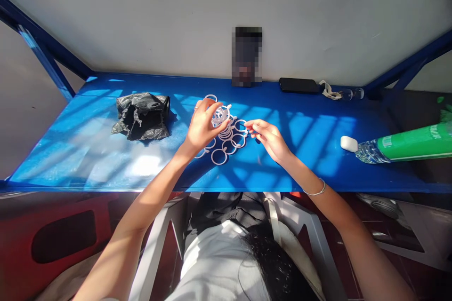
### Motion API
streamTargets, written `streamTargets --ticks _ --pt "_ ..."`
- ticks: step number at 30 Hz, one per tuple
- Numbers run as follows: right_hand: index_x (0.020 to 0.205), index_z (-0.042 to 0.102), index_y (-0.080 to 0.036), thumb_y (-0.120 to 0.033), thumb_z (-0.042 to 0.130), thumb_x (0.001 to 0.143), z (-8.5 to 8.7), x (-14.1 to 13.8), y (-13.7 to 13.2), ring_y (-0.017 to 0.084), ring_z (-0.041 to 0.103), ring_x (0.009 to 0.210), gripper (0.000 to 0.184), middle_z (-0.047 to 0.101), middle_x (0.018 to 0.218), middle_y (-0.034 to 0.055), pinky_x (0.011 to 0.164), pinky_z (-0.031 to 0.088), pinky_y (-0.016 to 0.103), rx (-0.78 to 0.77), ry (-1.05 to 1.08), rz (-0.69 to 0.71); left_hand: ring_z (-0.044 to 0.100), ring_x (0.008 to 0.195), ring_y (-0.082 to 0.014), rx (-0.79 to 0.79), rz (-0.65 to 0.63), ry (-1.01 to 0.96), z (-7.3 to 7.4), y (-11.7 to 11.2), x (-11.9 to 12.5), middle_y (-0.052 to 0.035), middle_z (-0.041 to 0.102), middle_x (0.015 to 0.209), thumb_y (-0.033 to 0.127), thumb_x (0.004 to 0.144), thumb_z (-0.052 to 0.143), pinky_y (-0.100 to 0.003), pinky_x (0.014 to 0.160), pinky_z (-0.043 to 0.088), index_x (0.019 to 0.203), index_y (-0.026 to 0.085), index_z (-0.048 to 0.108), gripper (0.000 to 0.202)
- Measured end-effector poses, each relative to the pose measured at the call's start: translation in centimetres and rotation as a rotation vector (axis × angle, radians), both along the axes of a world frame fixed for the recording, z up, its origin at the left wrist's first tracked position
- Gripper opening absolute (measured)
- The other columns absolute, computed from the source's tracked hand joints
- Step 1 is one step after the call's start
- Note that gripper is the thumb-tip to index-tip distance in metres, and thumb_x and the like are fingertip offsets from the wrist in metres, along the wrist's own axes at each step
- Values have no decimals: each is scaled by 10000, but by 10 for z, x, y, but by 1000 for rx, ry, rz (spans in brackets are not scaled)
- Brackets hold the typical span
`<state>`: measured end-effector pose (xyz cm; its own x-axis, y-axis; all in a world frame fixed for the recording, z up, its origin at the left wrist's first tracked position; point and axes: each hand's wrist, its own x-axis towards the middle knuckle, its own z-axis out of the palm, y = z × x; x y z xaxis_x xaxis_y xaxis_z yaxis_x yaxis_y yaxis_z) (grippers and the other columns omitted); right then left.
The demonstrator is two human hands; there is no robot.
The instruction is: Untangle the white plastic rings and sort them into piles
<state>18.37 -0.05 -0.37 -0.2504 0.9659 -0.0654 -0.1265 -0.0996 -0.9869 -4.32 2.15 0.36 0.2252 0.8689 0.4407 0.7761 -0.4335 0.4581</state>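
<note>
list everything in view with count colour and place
table: one, blue, centre
wall: one, grey, behind
bars: several, blue, both sides
rings: many (count unclear), white, mid-table
plastic bag: one, black, left
pixelated item: one, dark, against wall
phone: one, black, back right
strap-like item: one, white, beside phone
glasses: one pair, clear, back right
bottle: one, green label, right
small case: one, white, by bottle
furniture: one, red, lower left
clothes: two, white and black, below
bracelet: one, silvery, right wrist
left hand: one, bare, around rings
right hand: one, bare, by rings
</note>
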Motion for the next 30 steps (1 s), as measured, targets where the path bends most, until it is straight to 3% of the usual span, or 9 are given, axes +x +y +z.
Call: streamTargets --ticks 11,14,20,26,30 --pt "933 745 -232 -436 687 821 -10 2 4 211 624 930 240 719 1031 50 752 488 320 86 -67 37 565 1132 -324 -15 55 44 -12 7 -4 -132 617 1185 406 866 647 -477 997 471 1245 201 614 432" --pt "925 739 -236 -388 650 862 -14 2 6 238 622 958 188 702 1014 61 785 495 360 250 -253 75 557 1148 -328 -23 57 49 -11 6 -4 -140 608 1207 418 870 645 -482 1011 461 1262 193 605 454" --pt "956 719 -222 -163 603 870 -12 1 -1 303 540 1097 156 664 1106 103 955 456 480 688 -846 206 529 1200 -333 -7 50 24 -3 1 -2 -134 593 1246 477 889 634 -494 1035 440 1274 213 587 469" --pt "885 678 -211 -199 605 916 -1 3 -4 309 513 1151 81 633 1162 110 912 451 454 743 -1103 261 545 1172 -290 101 3 -23 6 -7 6 -124 596 1225 384 963 544 -474 1014 450 1206 210 608 305" --pt "862 667 -210 -280 655 911 4 7 -3 313 509 1124 87 617 1151 108 887 451 446 728 -1194 274 576 1081 -262 210 -116 -9 5 -11 13 -109 620 1135 327 967 543 -458 953 487 1105 205 642 208"
